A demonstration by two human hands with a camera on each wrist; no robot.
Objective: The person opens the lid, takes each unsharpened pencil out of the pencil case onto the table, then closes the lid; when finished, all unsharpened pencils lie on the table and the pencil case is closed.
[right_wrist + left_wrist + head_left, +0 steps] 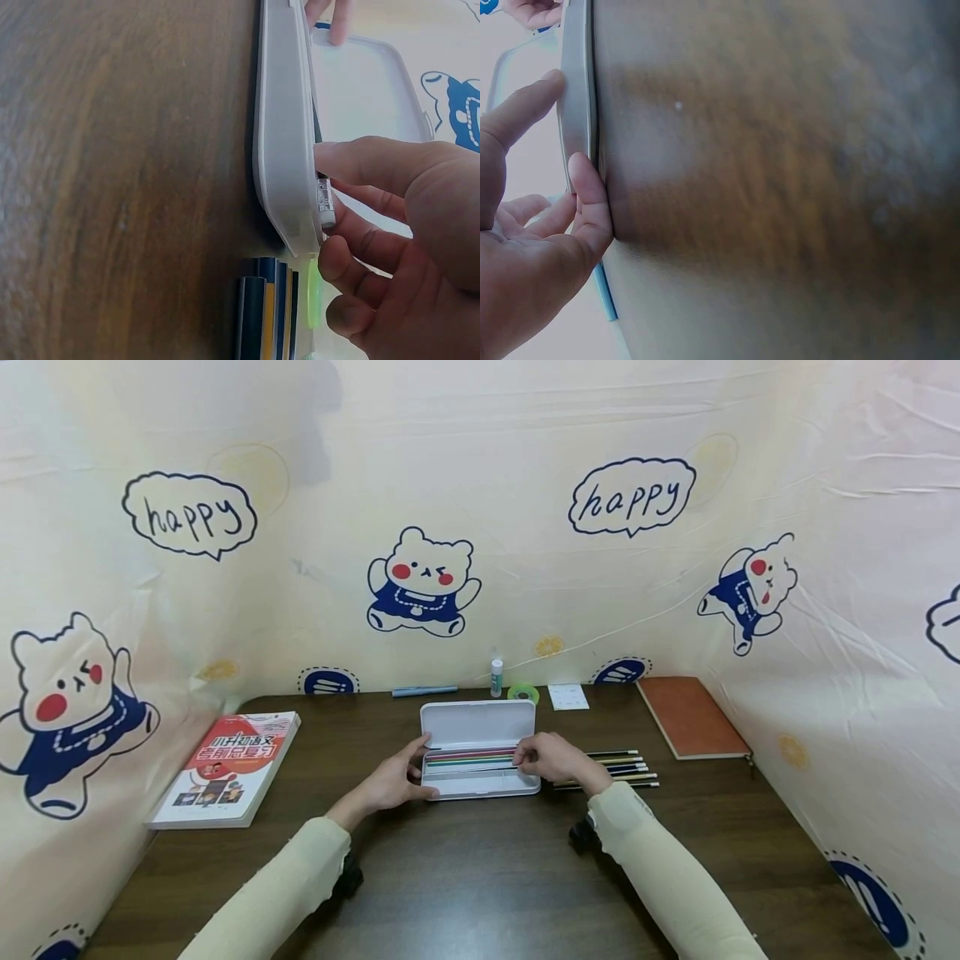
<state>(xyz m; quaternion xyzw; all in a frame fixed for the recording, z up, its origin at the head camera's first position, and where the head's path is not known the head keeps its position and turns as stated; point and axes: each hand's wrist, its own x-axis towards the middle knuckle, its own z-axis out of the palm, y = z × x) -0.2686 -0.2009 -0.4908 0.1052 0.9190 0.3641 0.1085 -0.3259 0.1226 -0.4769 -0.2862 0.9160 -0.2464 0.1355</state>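
Note:
A white pencil case (480, 724) lies open on the table, its lid tipped back. Several colored pencils (465, 759) lie lengthwise inside it. My left hand (387, 782) grips the case's left end, with thumb at the front corner and fingers farther back. Over the right end of the case, my right hand (555, 758) pinches a pencil (325, 201) between thumb and fingers. The pencil's white eraser end pokes out in the right wrist view, level with the case rim; most of its length is hidden. More pencils (630, 768) lie beside the case, partly under the right wrist.
At the left stands a thick book (225, 768); a brown notebook (693, 717) lies at the right. Along the back edge are a blue pen (424, 691), a glue stick (497, 678), a green tape roll (523, 693) and a white paper pad (567, 697).

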